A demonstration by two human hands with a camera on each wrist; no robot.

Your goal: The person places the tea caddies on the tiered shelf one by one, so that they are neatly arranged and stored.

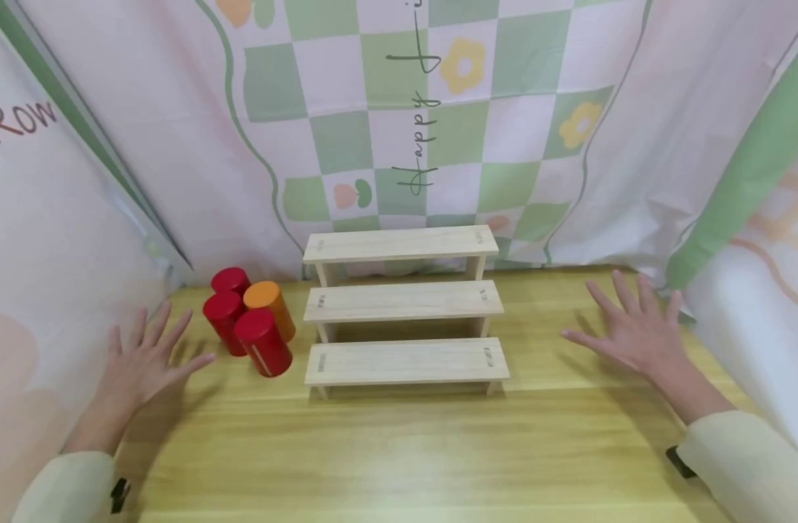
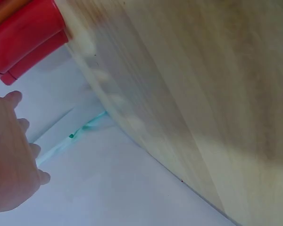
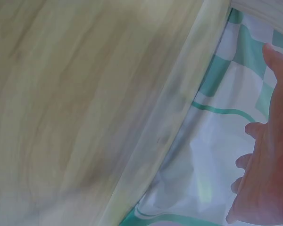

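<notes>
Clearly, left hand [image 1: 140, 374] and right hand [image 1: 647, 340] spread their fingers [image 1: 626, 294] wide, the left near red cylinders [image 1: 265, 346].

I find a curtained work area, room type undetermined: printed cloth [image 1: 399, 138] hangs on 3 sides of my wooden table [image 1: 405, 450].

On the worktop [image 1: 399, 450] before you, three glossy red cylinders [image 1: 264, 341] and one orange cylinder [image 1: 272, 306] stand upright in a close cluster, just left of a pale wooden three-step stand [image 1: 404, 301] whose level steps rise away from you.
</notes>
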